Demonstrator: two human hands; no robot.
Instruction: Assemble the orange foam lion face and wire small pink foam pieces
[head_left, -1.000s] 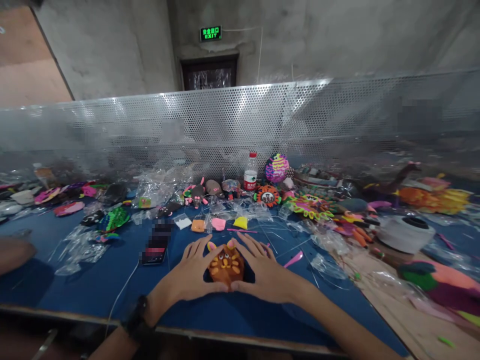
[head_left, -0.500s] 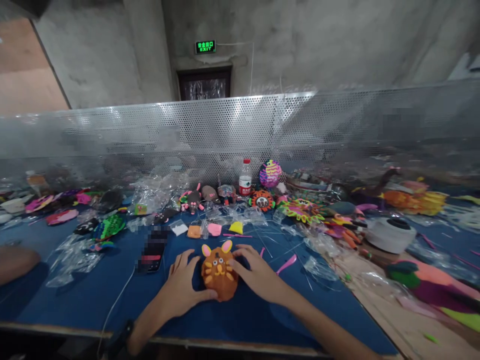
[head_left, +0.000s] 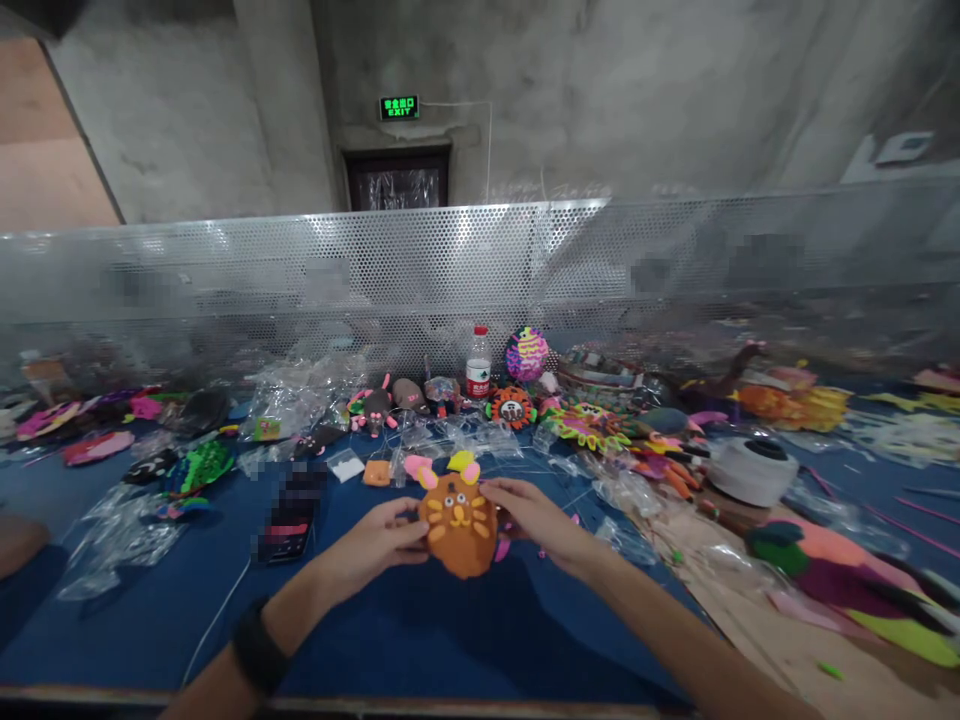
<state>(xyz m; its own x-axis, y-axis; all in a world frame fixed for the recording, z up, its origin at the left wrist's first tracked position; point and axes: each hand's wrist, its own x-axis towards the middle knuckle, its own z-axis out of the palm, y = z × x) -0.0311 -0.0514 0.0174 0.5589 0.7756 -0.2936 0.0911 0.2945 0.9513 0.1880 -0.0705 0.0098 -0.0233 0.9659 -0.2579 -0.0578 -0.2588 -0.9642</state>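
Observation:
A brown clay animal figure [head_left: 459,530] with pink-and-yellow ears, round eyes and orange whiskers faces me, raised off the blue table [head_left: 390,640]. My left hand [head_left: 386,540] grips its left side, and my right hand [head_left: 529,515] grips its right side; some fingers are hidden behind it. Just beyond the figure lie a small orange clay packet [head_left: 376,473] and a white one [head_left: 346,465]. A yellow piece [head_left: 461,460] shows between the ears. A pink tool, partly hidden, lies by my right hand.
A phone [head_left: 289,520] with a cable lies to the left. Clay figures, plastic wrappers [head_left: 124,540] and a red-capped bottle [head_left: 478,365] line the back, before a perforated metal divider [head_left: 420,260]. At right are a white roll [head_left: 752,470] and a board [head_left: 720,560]. Another person's arm [head_left: 22,545] shows at far left.
Both hands have lifted the clay figure from the table, and its shadow now falls below it. The view has shifted slightly to the right.

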